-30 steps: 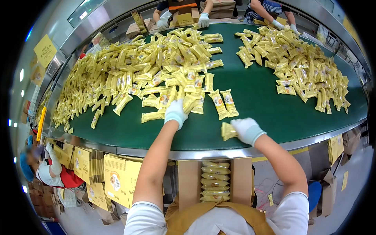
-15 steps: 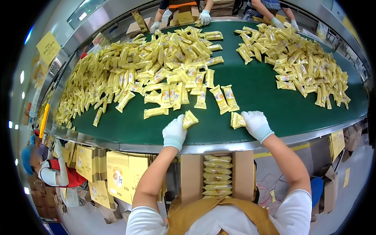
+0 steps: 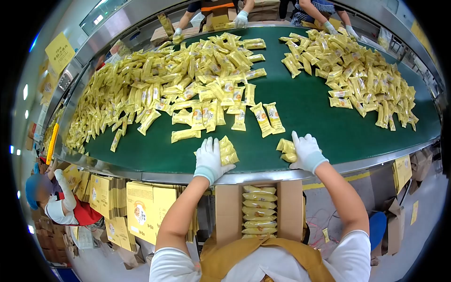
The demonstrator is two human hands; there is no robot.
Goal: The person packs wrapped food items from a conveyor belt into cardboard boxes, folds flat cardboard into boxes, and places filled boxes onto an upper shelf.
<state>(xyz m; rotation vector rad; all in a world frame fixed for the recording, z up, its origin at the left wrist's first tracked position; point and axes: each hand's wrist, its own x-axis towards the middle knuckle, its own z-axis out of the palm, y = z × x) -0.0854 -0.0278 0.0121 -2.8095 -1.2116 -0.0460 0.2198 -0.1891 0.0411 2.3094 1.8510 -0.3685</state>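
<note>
My gloved left hand (image 3: pixel 212 159) rests at the near edge of the green belt (image 3: pixel 253 162), fingers stretched and thumb spread out to the right. Against its inner side lies a small stack of yellow snack packets (image 3: pixel 228 149). My gloved right hand (image 3: pixel 307 151) is also spread, its fingers pointing away from me. It touches a second small group of yellow packets (image 3: pixel 287 149) on its left. Two loose packets (image 3: pixel 268 119) lie just beyond, between the hands. Below the belt edge, an open cardboard box (image 3: pixel 229 211) holds a row of packets (image 3: pixel 260 211).
A large packet pile (image 3: pixel 155 80) covers the belt's left side, and another pile (image 3: pixel 357 70) lies at right. Two co-workers' gloved hands (image 3: pixel 241 19) (image 3: pixel 330 27) show across the belt. Flattened cartons (image 3: pixel 143 211) stand at left, near a person in a red vest (image 3: pixel 89 214).
Both hands have loosened and spread their fingers. The packets beside them now lie on the belt, with more of each group showing. Across the belt, a co-worker's hand has moved left.
</note>
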